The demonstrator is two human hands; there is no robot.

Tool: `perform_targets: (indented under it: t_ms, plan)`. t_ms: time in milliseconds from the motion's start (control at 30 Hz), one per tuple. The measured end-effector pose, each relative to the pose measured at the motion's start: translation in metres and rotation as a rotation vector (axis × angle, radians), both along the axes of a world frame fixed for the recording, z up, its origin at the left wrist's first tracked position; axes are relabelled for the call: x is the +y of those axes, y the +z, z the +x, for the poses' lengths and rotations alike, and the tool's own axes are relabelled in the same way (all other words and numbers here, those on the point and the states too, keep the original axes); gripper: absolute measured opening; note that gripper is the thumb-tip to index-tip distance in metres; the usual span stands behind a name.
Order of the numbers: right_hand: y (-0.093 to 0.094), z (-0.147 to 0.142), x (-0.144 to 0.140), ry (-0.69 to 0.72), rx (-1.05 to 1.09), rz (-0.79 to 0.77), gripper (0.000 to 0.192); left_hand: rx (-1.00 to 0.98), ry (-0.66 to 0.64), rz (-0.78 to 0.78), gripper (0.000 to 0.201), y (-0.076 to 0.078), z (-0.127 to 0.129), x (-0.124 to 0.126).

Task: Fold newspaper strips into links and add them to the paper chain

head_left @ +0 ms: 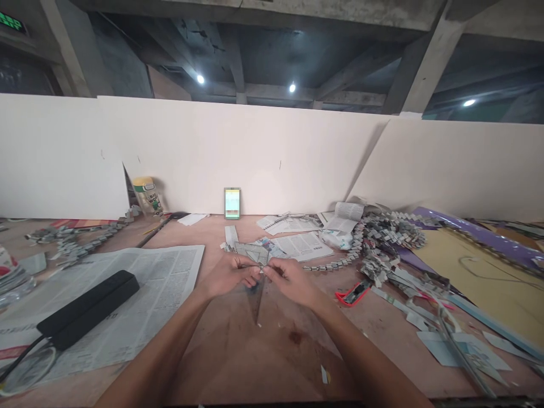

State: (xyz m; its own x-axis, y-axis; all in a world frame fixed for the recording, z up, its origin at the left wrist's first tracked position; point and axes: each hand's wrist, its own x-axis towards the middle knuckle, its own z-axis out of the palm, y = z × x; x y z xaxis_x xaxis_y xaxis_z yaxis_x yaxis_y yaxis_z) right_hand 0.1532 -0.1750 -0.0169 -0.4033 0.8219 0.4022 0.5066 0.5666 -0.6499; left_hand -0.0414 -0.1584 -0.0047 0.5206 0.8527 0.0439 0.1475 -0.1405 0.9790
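2 hands, left (232,276) and right (293,279), each grip pinching folded newsprint (254,253); newspaper (140,283) text unreadable.

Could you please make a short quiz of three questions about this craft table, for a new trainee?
1. True or false: both hands grip the folded newspaper piece.
2. What lies on the newspaper sheet at the left? A) scissors B) a black power strip C) a cup
3. Which red tool lies just right of the right hand?

Key:
1. True; the left hand and the right hand pinch it together.
2. B.
3. A red utility knife, near the folded paper chains.
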Motion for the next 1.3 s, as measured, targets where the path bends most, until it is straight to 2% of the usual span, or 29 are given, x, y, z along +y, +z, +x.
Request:
perform_targets:
  t_ms: [100,233,467,700,800,933,1033,1100,1167,1300]
  plan:
    - [0.002,0.001,-0.003,0.021,-0.036,0.025,0.028,-0.032,-0.033,-0.061,0.028,0.001,-0.001,-0.001]
    - [0.009,0.002,-0.006,0.048,0.044,0.007,0.030,-0.094,-0.052,-0.146,0.031,0.006,-0.001,-0.003]
    - [0.012,0.002,-0.008,0.074,0.032,-0.127,0.031,-0.070,-0.086,-0.125,0.031,0.009,-0.002,-0.004]
    - [0.011,0.002,-0.009,0.071,-0.017,-0.106,0.031,-0.062,-0.081,-0.100,0.029,0.006,-0.001,-0.004]
    - [0.014,0.004,-0.011,0.084,0.040,-0.170,0.035,0.002,-0.044,0.079,0.031,0.006,0.003,-0.008]
    - [0.018,0.006,-0.012,0.118,0.181,-0.257,0.035,0.162,0.109,0.483,0.028,0.012,0.007,-0.017]
    - [0.020,0.007,-0.013,0.167,0.250,-0.320,0.035,0.192,0.108,0.636,0.026,0.016,0.008,-0.023]
    - [0.021,0.007,-0.016,0.196,0.247,-0.335,0.036,0.178,0.067,0.634,0.025,0.018,0.007,-0.025]
    - [0.023,0.006,-0.019,0.200,0.211,-0.311,0.038,0.147,0.035,0.563,0.026,0.019,0.007,-0.026]
    - [0.027,0.005,-0.024,0.136,0.129,-0.153,0.037,0.066,0.037,0.372,0.030,0.017,0.008,-0.023]
